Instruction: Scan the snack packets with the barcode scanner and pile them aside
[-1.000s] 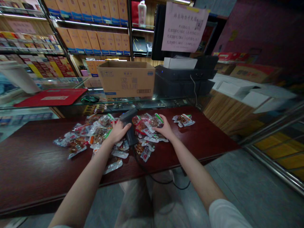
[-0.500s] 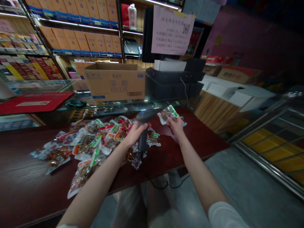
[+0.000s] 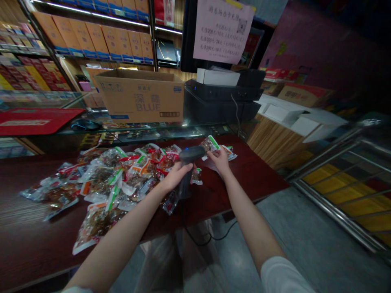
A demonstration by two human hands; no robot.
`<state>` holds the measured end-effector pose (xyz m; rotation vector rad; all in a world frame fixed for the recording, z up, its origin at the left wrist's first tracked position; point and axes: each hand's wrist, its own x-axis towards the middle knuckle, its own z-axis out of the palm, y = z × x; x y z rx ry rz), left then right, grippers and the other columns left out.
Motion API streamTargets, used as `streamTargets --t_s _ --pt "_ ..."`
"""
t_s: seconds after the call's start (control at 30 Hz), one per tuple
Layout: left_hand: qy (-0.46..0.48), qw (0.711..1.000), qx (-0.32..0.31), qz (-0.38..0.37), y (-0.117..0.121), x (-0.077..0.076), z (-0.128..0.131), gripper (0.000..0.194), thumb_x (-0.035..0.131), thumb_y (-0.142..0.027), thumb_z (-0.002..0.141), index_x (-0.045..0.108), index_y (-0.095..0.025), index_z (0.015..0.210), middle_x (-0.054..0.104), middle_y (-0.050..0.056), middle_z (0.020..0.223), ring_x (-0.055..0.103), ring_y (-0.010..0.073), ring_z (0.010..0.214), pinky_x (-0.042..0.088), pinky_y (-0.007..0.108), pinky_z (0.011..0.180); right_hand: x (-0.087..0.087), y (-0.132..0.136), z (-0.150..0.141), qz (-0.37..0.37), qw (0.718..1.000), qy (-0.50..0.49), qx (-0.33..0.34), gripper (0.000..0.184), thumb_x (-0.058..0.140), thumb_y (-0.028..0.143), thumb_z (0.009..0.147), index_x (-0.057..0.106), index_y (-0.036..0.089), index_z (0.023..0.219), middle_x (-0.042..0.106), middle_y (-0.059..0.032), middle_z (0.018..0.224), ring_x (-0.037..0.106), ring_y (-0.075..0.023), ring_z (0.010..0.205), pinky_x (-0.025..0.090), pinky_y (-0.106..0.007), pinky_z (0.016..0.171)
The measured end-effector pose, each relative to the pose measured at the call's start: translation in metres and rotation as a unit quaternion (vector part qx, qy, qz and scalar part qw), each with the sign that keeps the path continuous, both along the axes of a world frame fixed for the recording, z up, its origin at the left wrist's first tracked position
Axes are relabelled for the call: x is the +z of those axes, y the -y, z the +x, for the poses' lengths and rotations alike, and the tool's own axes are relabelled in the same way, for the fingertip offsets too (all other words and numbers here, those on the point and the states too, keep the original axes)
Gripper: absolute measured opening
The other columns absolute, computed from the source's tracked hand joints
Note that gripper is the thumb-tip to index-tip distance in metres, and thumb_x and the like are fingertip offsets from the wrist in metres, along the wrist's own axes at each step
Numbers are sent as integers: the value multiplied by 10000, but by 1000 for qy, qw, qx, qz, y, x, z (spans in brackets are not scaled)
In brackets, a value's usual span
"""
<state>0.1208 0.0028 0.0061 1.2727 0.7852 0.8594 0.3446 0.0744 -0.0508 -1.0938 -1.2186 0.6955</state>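
Note:
My left hand (image 3: pixel 178 176) is wrapped round the handle of a black barcode scanner (image 3: pixel 192 153), whose head points right. My right hand (image 3: pixel 220 160) pinches a clear snack packet (image 3: pixel 210 143) with a green stripe, held up just right of the scanner head. Behind that hand, another packet (image 3: pixel 230 154) lies on the dark red table (image 3: pixel 210 195). A heap of vacuum-sealed snack packets (image 3: pixel 104 177), with green, red and orange bands, spreads over the table to the left, partly under my left forearm.
An open cardboard box (image 3: pixel 140 97) stands on the glass counter behind the table. Left of it are a mouse (image 3: pixel 85 124) and a red mat (image 3: pixel 36 121). A black machine (image 3: pixel 222 106) sits below a monitor bearing a pink notice (image 3: pixel 222 32). A metal railing (image 3: pixel 336 211) runs at right.
The scanner head has turned from tilted to level and stands closer to the packet in my right hand. The camera view has shifted slightly, so the heap appears further left.

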Motion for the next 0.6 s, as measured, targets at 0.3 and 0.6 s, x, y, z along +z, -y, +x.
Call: streamTargets --t_s 0.3,0.6 --pt "5 1000 -18 -2 -1 -1 -2 521 647 -632 695 561 -152 879 614 4 715 574 121 509 452 255 478 4 7 -10 -10 999 30 24 319 720 322 680 556 217 933 709 -67 960 700 -245 899 564 -457 885" --pt "6 999 -19 28 -2 -1 -12 548 600 -686 746 539 -157 877 589 -6 566 547 116 481 410 214 450 6 2 35 17 978 107 -178 625 634 310 748 399 195 1316 665 -41 928 682 -196 819 548 -357 825"
